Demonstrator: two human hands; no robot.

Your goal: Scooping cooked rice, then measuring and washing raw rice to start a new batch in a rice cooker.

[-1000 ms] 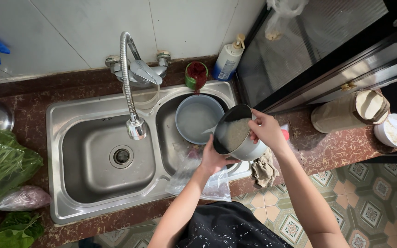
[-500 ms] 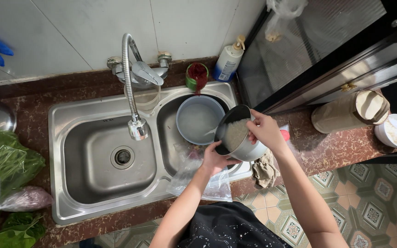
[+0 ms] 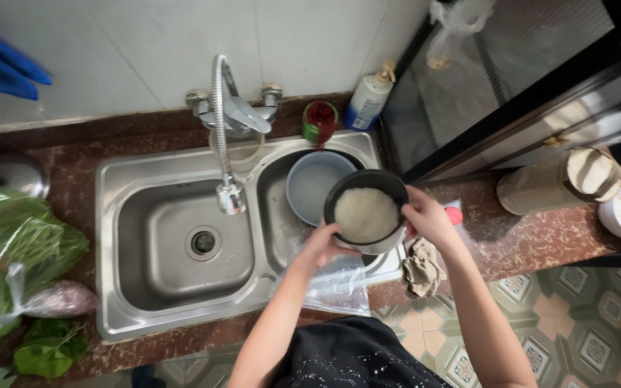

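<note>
Your left hand [image 3: 323, 248] and right hand [image 3: 427, 219] both clamped on the dark pot [image 3: 366, 210] of wet rice, now levelled from its earlier tilt, held above the right sink basin [image 3: 274, 215], grey bowl [image 3: 314, 183] at its ten o'clock, draining apparently paused.

This was a home kitchen. A stainless double-bowl sink [image 3: 181, 287] was set into a reddish-brown speckled stone surface [image 3: 512, 244] below a pale tiled wall [image 3: 131, 50], with a flexible-neck tap [image 3: 221, 129] over it. A pump bottle [image 3: 368, 100], probably dish soap, stood at the back rim beside a small green cup [image 3: 319, 121]. Leafy greens in clear plastic bags [image 3: 8, 251] lay to the left, a pot of rinsed rice [image 3: 366, 213] hung over the sink, and patterned floor tiles [image 3: 583, 323] showed below.
</note>
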